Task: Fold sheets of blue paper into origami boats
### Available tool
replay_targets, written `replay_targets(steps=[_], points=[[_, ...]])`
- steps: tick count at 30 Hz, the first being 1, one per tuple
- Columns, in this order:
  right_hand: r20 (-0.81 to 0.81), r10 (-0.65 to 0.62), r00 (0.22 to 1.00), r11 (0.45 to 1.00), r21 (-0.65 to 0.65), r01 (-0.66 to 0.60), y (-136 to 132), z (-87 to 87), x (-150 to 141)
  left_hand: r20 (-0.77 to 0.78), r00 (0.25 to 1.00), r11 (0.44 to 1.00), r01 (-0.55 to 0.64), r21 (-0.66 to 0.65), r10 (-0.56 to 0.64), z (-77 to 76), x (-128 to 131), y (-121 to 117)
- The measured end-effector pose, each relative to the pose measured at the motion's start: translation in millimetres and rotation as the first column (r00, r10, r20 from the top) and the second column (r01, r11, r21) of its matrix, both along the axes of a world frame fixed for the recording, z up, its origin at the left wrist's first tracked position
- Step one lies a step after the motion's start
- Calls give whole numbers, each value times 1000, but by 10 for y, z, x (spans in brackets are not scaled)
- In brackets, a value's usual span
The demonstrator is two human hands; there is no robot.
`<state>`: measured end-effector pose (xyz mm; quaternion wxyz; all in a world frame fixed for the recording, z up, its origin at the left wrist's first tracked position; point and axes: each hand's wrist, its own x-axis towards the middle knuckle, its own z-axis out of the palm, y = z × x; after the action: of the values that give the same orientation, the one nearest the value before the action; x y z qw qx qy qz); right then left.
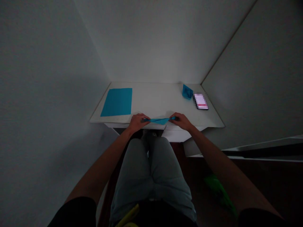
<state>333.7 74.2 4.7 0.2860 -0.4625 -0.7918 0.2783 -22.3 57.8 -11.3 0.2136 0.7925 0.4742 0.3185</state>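
A narrow folded piece of blue paper (159, 120) is stretched between my two hands at the near edge of a small white table (156, 101). My left hand (138, 122) pinches its left tip, fingers closed. Its right tip is pinched by my right hand (181, 121), fingers closed too. The paper hangs into a shallow downward point in the middle.
A flat blue paper sheet (117, 102) lies at the table's left. A small folded blue paper shape (187, 91) stands at the far right, beside a phone (200, 101). Walls close in on three sides. My legs are under the table; something green (219, 190) lies on the dark floor.
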Motion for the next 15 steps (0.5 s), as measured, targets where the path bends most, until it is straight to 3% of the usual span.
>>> replay_targets(steps=[4, 9, 12, 15], points=[[-38, -168, 985, 983, -76, 165, 34, -34, -39, 117, 985, 983, -108, -147, 126, -38, 28, 160], [15, -378, 926, 926, 7, 377, 55, -31, -150, 220, 951, 963, -173, -208, 219, -48, 134, 328], [17, -415, 910, 910, 30, 415, 45, -19, -190, 191, 957, 966, -182, -182, 216, -42, 158, 324], [22, -390, 921, 921, 17, 390, 46, -26, -183, 212, 967, 978, -104, -180, 142, -53, 128, 296]])
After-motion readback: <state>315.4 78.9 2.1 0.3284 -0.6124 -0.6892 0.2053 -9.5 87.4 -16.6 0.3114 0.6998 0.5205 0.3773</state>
